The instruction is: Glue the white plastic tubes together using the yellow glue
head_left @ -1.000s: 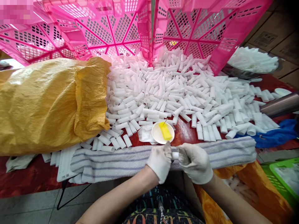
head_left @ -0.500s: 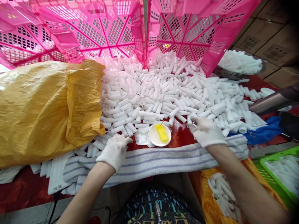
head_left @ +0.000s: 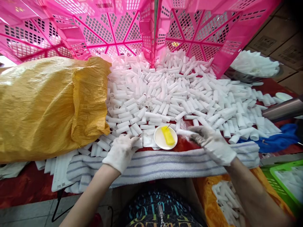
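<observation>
My left hand, in a white glove, is closed at the near edge of the pile, with a short white tube at its thumb and fingertips. My right hand, also gloved, pinches another white tube by its right end, just above the red tabletop. Between the hands sits a small white dish holding a yellow block with a thin stick in it. A clear-looking packet lies left of the dish. Beyond spreads a large heap of white tubes.
A yellow woven sack lies at left. Pink crates stand behind the heap. A striped towel covers the front edge. At right are a metal bowl of tubes, a blue cloth and a green basket.
My right hand has closed on a white tube and holds it low beside the dish. My left hand has moved slightly right, with a tube now at its fingertips. The view has shifted slightly.
</observation>
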`<state>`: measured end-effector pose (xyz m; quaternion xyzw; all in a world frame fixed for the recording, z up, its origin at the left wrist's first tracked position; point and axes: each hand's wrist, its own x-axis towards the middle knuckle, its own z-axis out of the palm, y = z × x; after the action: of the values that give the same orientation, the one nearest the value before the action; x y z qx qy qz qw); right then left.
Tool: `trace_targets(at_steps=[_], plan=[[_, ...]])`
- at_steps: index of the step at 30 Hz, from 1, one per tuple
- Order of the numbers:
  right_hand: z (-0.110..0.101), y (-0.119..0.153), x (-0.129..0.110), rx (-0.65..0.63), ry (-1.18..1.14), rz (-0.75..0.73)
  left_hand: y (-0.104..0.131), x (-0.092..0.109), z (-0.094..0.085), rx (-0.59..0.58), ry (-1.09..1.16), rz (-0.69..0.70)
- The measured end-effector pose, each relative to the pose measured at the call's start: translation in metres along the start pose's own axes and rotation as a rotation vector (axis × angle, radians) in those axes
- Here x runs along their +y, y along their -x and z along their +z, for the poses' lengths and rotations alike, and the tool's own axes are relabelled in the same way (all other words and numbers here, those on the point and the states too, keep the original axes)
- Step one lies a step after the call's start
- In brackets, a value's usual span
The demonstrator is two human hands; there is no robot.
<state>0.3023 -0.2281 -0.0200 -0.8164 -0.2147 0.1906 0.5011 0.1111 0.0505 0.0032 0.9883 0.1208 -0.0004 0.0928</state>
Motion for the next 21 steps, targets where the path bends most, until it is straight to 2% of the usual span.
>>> trace_targets(at_steps=[2,3,6,11,12,17,21], plan=[[0.018,0.000,-0.006,-0.158,-0.146,0.101,-0.007,0.013,0.007,-0.021,0.018,-0.022],[0.027,-0.003,-0.007,-0.177,-0.179,0.121,-0.009,0.017,0.010,-0.039,0.018,-0.033],[0.047,-0.013,0.001,-0.077,-0.123,0.046,-0.007,0.023,0.010,-0.051,-0.007,-0.069],[0.051,-0.015,0.032,0.034,-0.041,-0.387,0.007,0.016,0.007,-0.021,-0.048,-0.118],[0.050,-0.014,0.035,0.034,-0.035,-0.431,0.009,0.015,0.007,-0.018,-0.050,-0.122],[0.055,-0.004,0.030,0.026,-0.032,-0.312,0.013,0.019,0.015,-0.077,-0.094,-0.073],[0.058,-0.001,0.024,0.103,-0.035,-0.455,0.011,0.022,0.018,-0.105,-0.080,-0.096]])
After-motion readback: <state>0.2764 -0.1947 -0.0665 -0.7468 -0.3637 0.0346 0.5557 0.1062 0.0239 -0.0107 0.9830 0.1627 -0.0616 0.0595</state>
